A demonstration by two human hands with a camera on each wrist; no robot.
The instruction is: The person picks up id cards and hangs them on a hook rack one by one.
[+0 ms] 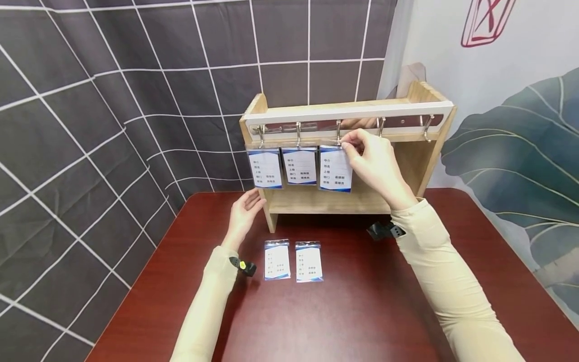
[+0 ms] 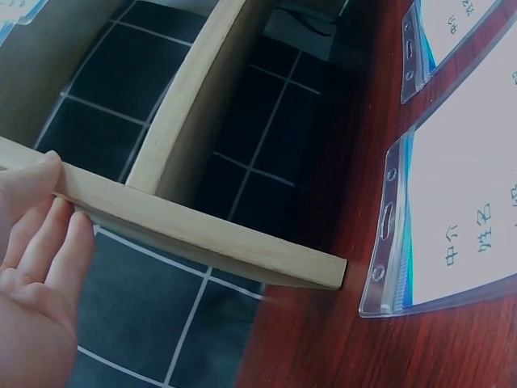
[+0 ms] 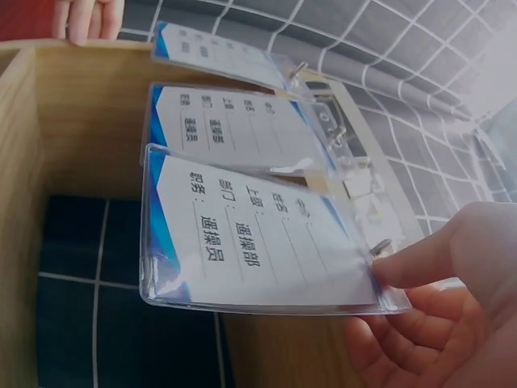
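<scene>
My right hand (image 1: 377, 163) pinches the upper corner of a clear badge holder (image 3: 258, 242) between thumb and fingers. This badge holder hangs at the middle hook (image 1: 339, 129) of a wooden shelf (image 1: 325, 203). To its left, two more badge holders, the middle one (image 1: 299, 167) and the leftmost (image 1: 265, 168), hang from hooks. My left hand (image 1: 243, 216) holds the front edge of the shelf's left side panel, its thumb (image 2: 36, 182) on one side and its fingers on the other. In the right wrist view, part of the holder's top edge is hidden behind my right thumb.
Two badge holders, one left (image 1: 277, 261) and one right (image 1: 309, 262), lie on the dark red table (image 1: 353, 311) in front of the shelf. Further hooks (image 1: 427, 128) line the white rail to the right. A gridded dark curtain (image 1: 181, 90) hangs behind and to the left.
</scene>
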